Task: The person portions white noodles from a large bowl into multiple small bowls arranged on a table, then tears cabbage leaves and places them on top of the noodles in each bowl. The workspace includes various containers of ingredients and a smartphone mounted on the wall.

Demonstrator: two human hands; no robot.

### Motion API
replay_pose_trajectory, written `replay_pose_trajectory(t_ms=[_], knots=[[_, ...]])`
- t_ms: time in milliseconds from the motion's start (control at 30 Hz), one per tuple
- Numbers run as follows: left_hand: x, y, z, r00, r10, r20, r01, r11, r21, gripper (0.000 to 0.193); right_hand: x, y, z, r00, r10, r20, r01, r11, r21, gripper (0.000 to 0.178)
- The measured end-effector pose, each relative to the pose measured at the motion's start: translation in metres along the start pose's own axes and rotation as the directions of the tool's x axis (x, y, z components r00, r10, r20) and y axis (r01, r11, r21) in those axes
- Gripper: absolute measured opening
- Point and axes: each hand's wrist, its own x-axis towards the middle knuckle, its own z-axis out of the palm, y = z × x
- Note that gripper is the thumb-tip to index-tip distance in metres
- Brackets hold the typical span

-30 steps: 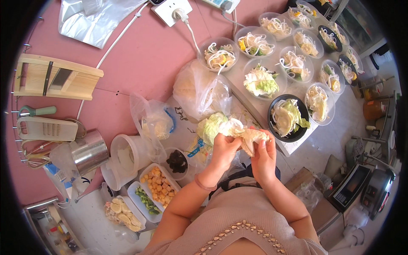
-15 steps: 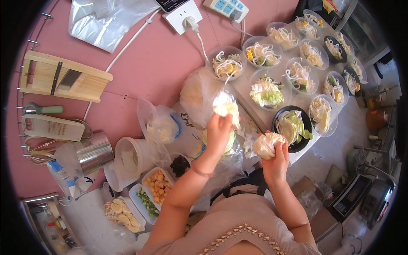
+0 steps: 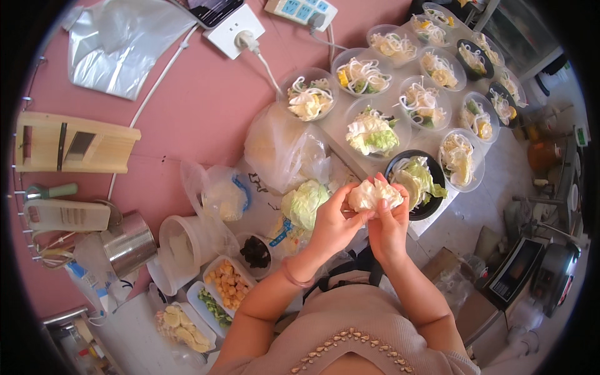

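Note:
Both my hands meet in front of me around a pale, crinkled cabbage heart (image 3: 375, 195). My left hand (image 3: 339, 219) has its fingers and thumb against its left side, and my right hand (image 3: 390, 220) cups the right side with the thumb on top. Just beyond my right hand stands a black bowl (image 3: 442, 178) with green and white cabbage leaves in it. A clear bowl (image 3: 405, 139) heaped with leaves is farther off. To the left of my left hand lies a rounder, greener piece of cabbage (image 3: 305, 205).
Rows of clear and black bowls with white noodles (image 3: 369, 76) and vegetables fill the far right. Tubs of orange cubes (image 3: 229, 284), chopped greens (image 3: 214, 306) and black fungus (image 3: 255, 252) stand at near left. A plastic bag (image 3: 281, 150), a metal pot (image 3: 129, 244) and a power strip (image 3: 303, 11) lie around.
My left hand has come back from near the clear noodle bowl to the cabbage heart in my right hand. That bowl now has a pale leaf piece on top. The view has shifted.

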Motion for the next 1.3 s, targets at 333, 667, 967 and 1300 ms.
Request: replay_pose_trajectory(t_ms=[333, 667, 967, 1300], knots=[[-0.013, -0.011, -0.013, 0.940, 0.273, -0.206, -0.193, 0.920, 0.340, 0.050, -0.014, -0.002, 0.006, 0.992, 0.078, -0.101, -0.101, 0.964, -0.245, 0.055], [-0.029, 0.001, -0.022, 0.951, 0.297, 0.091, -0.293, 0.762, 0.578, 0.053, -0.018, -0.012, -0.020, 0.921, 0.389, -0.031, -0.366, 0.832, -0.418, 0.047], [-0.037, 0.013, -0.028, 0.964, 0.130, 0.232, -0.226, 0.863, 0.453, 0.073, -0.023, -0.020, -0.015, 0.922, 0.385, -0.028, -0.322, 0.727, -0.606, 0.043], [-0.042, 0.013, -0.028, 0.962, 0.126, 0.244, -0.201, 0.928, 0.313, 0.056, -0.026, -0.021, -0.016, 0.931, 0.364, 0.036, -0.227, 0.653, -0.723, 0.043]])
